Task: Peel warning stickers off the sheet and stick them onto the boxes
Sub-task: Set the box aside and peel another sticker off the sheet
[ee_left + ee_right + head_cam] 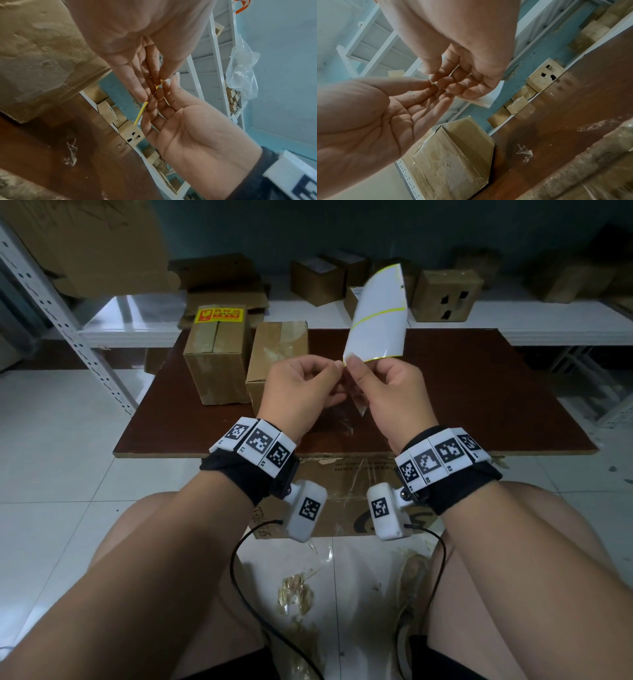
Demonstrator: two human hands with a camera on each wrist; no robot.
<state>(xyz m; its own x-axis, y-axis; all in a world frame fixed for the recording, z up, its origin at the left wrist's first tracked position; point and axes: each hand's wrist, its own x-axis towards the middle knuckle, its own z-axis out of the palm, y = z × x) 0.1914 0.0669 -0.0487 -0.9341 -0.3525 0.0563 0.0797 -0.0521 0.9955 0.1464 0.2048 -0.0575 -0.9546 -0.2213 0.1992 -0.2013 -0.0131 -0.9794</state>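
Observation:
I hold the sticker sheet (376,316) upright above the brown table (479,392), its white back toward me and yellow edges showing. My right hand (356,371) grips its lower corner, thumb in front. Close beside it, my left hand (332,371) pinches the same corner. In the left wrist view, the left hand (154,86) meets the right hand (163,94) on the sheet's yellow edge (140,113). In the right wrist view, the right hand (447,81) holds the sheet (481,100) against the left hand (428,83). Two cardboard boxes (215,364) (274,361) stand left; a yellow warning sticker (217,314) shows at the left box's far top.
A low white shelf (548,320) behind the table carries several small cardboard boxes (445,296). A perforated white rack post (68,326) slants at the left. A clear tape scrap (346,422) lies on the table near my wrists. Printed cardboard (342,494) sits below the table's front edge.

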